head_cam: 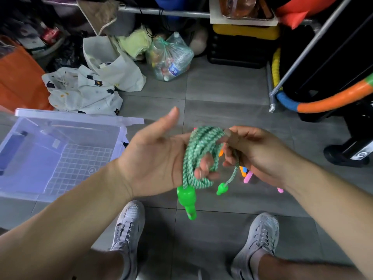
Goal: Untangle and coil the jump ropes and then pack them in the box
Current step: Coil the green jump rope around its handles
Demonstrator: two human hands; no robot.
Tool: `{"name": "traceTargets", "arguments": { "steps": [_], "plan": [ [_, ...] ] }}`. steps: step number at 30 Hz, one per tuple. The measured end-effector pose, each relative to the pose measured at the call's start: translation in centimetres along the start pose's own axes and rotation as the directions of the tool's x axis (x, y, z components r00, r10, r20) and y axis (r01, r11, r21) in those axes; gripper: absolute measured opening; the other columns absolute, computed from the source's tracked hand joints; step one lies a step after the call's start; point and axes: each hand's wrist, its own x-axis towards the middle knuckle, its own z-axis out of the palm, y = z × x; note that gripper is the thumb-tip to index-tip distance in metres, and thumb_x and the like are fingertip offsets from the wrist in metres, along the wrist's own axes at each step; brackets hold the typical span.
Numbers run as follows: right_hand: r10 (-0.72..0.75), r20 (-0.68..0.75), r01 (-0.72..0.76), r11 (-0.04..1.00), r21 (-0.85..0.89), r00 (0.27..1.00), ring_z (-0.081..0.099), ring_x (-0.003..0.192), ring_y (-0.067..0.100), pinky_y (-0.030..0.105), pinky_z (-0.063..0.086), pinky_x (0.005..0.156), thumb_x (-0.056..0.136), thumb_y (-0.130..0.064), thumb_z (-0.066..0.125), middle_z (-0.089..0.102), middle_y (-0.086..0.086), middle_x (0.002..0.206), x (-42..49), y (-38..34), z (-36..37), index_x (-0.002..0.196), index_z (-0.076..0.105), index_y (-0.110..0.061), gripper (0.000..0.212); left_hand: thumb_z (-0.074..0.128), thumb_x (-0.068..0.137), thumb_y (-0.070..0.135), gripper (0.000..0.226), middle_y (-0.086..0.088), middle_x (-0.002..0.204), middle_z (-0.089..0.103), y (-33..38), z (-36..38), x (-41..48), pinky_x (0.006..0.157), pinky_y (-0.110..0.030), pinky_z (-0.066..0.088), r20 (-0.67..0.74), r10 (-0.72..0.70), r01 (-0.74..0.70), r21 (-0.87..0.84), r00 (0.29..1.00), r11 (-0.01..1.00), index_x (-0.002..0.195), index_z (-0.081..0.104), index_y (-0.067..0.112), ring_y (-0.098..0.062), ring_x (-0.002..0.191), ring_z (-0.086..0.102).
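A green-and-white braided jump rope (pixel 198 150) is wound in several loops around the fingers of my left hand (pixel 155 156), whose thumb points up. One bright green handle (pixel 187 201) hangs below that hand. My right hand (pixel 248 152) pinches the rope's loose end, and the second green handle (pixel 222 188) dangles under it. More jump ropes with pink and orange handles (pixel 247 175) lie on the floor, mostly hidden behind my right hand. The clear plastic box (pixel 60 154) stands open on the floor at the left with nothing in it.
Bags, a patterned cloth (pixel 80 91) and a sack of plastic bottles (pixel 171 57) crowd the back. A metal rack (pixel 298 55) and an orange-blue hoop (pixel 323 102) stand at the right. My two grey shoes (pixel 129 225) rest on the grey tiled floor below my hands.
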Motion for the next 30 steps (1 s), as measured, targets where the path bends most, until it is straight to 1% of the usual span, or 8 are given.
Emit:
{"name": "traceTargets", "arguments": {
  "steps": [4, 8, 10, 15, 19, 22, 25, 30],
  "plan": [
    [0.035, 0.044, -0.025, 0.975, -0.223, 0.998, 0.057, 0.063, 0.026, 0.017, 0.045, 0.053, 0.105, -0.022, 0.046, 0.060, 0.010, 0.070, -0.5, 0.8, 1.1, 0.056, 0.071, -0.034, 0.056, 0.040, 0.092, 0.069, 0.096, -0.017, 0.106, 0.060, 1.3, -0.5, -0.3, 0.120, -0.045, 0.026, -0.068, 0.185, -0.192, -0.122, 0.980, 0.974, 0.156, 0.019, 0.000, -0.027, 0.093, 0.057],
    [0.108, 0.172, 0.002, 0.844, -0.536, 0.979, 0.060, 0.063, 0.019, 0.042, 0.053, 0.069, 0.104, -0.031, 0.050, 0.063, 0.000, 0.065, -1.2, 1.8, 1.8, 0.088, 0.071, -0.021, 0.029, 0.040, 0.090, 0.071, 0.087, -0.023, 0.134, 0.058, 1.6, -1.3, -0.3, 0.121, -0.045, 0.029, -0.215, 0.300, -0.319, -0.063, 0.930, 0.946, 0.145, 0.038, 0.004, -0.033, 0.125, 0.058],
    [0.118, 0.210, 0.047, 0.763, -0.645, 0.971, 0.056, 0.061, 0.011, 0.041, 0.052, 0.071, 0.100, -0.036, 0.057, 0.063, 0.003, 0.067, -1.7, 1.9, 1.9, 0.089, 0.068, -0.016, 0.025, 0.041, 0.087, 0.070, 0.083, -0.026, 0.139, 0.057, 1.4, -1.1, 0.0, 0.118, -0.047, 0.034, -0.288, 0.318, -0.320, 0.041, 0.903, 0.946, 0.134, 0.050, 0.002, -0.036, 0.135, 0.051],
    [0.043, 0.298, 0.182, 0.706, -0.685, 0.954, 0.040, 0.059, 0.007, 0.030, 0.037, 0.059, 0.092, -0.028, 0.067, 0.050, 0.004, 0.062, -2.2, 0.8, 1.8, 0.072, 0.062, -0.016, 0.024, 0.028, 0.096, 0.067, 0.082, -0.017, 0.130, 0.065, -0.2, -0.6, 1.0, 0.111, -0.042, 0.043, -0.480, 0.277, -0.043, 0.443, 0.832, 0.896, 0.141, 0.049, 0.001, -0.028, 0.123, 0.061],
    [-0.052, 0.246, 0.169, 0.859, -0.483, 0.968, 0.047, 0.054, 0.010, 0.027, 0.038, 0.052, 0.083, -0.023, 0.069, 0.051, 0.008, 0.056, -1.8, -0.2, 0.7, 0.074, 0.064, -0.005, 0.020, 0.021, 0.091, 0.080, 0.064, 0.027, 0.111, 0.069, -1.7, -0.6, -0.2, 0.102, -0.027, 0.044, -0.431, 0.198, 0.262, 0.789, 0.880, 0.556, 0.113, 0.068, 0.042, 0.006, 0.112, 0.059],
    [-0.088, 0.133, 0.120, 0.961, -0.250, 0.987, 0.043, 0.044, 0.010, 0.020, 0.041, 0.050, 0.082, -0.022, 0.077, 0.048, -0.003, 0.050, -1.6, -1.1, 0.0, 0.067, 0.068, -0.018, 0.018, 0.015, 0.080, 0.091, 0.089, -0.001, 0.113, 0.073, -3.5, -0.6, 0.8, 0.096, -0.042, 0.048, -0.451, 0.025, 0.376, 0.773, 0.892, 0.511, 0.112, 0.067, 0.026, -0.017, 0.102, 0.065],
    [-0.092, -0.032, 0.086, 0.985, -0.150, 0.995, 0.030, 0.044, 0.013, 0.029, 0.043, 0.050, 0.091, -0.023, 0.064, 0.035, -0.004, 0.048, -1.0, -1.1, -0.8, 0.065, 0.067, -0.020, 0.027, 0.031, 0.075, 0.093, 0.088, -0.018, 0.116, 0.066, -4.4, -1.3, 0.8, 0.086, -0.040, 0.054, -0.371, -0.031, 0.281, 0.641, 0.928, 0.714, 0.122, 0.060, 0.024, -0.034, 0.090, 0.062],
    [-0.053, -0.171, 0.003, 0.960, -0.279, 0.984, 0.038, 0.043, 0.011, 0.035, 0.048, 0.051, 0.098, -0.030, 0.061, 0.041, -0.007, 0.046, -0.3, -0.1, -1.8, 0.071, 0.064, -0.012, 0.032, 0.068, 0.091, 0.025, 0.038, -0.006, 0.071, 0.052, -2.9, -0.4, 0.4, 0.088, -0.042, 0.052, -0.195, 0.072, 0.021, 0.438, 0.978, 0.899, 0.111, 0.059, -0.006, -0.020, 0.064, 0.050]
  ]
}}
